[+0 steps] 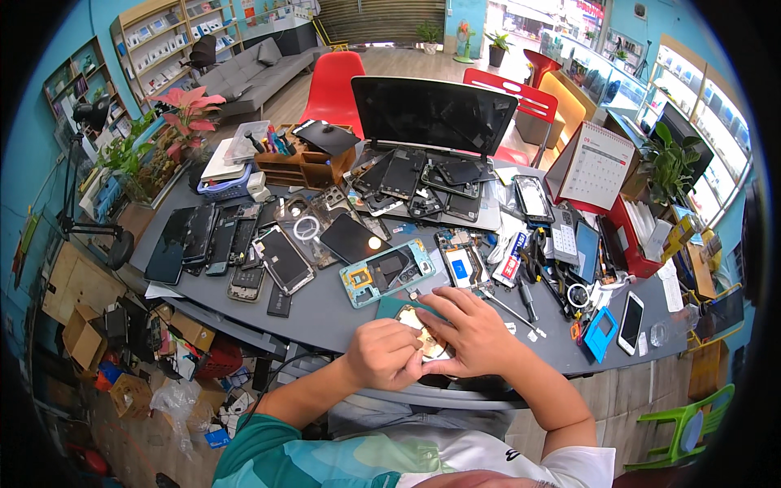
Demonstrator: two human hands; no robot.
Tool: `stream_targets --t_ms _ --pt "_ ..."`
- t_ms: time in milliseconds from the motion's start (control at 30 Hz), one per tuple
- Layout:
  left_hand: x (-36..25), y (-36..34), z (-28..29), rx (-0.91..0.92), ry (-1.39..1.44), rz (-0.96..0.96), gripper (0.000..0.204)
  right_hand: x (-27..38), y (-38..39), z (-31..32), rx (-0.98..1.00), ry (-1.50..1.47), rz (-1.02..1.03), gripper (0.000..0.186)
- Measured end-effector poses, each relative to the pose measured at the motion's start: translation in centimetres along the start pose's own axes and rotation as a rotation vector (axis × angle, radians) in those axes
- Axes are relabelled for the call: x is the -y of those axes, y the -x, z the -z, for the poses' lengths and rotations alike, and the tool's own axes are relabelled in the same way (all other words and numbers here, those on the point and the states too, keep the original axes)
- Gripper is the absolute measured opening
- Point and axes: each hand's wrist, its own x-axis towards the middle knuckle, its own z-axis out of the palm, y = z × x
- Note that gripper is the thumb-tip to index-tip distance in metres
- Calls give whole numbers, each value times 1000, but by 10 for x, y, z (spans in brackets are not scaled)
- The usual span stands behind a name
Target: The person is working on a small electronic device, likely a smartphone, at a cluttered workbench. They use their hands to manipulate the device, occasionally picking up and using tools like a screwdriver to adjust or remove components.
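Observation:
My left hand is curled at the near table edge, its fingertips pressed on an opened phone body with a teal frame and pale, gold-toned insides. My right hand lies flat over the right side of that phone, fingers spread and holding it down. Whether the left fingers pinch a small tool or part is hidden. Just beyond lies another opened phone frame, light teal, with its insides showing. A metal screwdriver rests to the right of my right hand.
The grey table is crowded with phone screens and backs, a laptop, a wooden tool organiser, a desk calendar, a white phone and a blue part. Red chairs stand behind.

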Motion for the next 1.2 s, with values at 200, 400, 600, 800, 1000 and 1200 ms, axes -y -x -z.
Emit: stream_targets --t_ms 200,400,600,800,1000,1200 --pt "0 1 0 3 0 5 10 -3 2 0 -11 -36 32 87" --pt "1 1 -1 0 -4 5 9 -2 3 1 -23 -40 7 86" --pt "1 2 -1 4 1 17 8 -1 -1 2 -4 -25 12 88" --pt "0 0 0 3 5 22 9 -4 2 0 -14 -62 41 85" --pt "0 1 0 8 2 17 9 -3 0 3 -54 -82 60 79" --pt "0 1 0 4 0 12 7 -3 2 4 -39 -68 53 78"
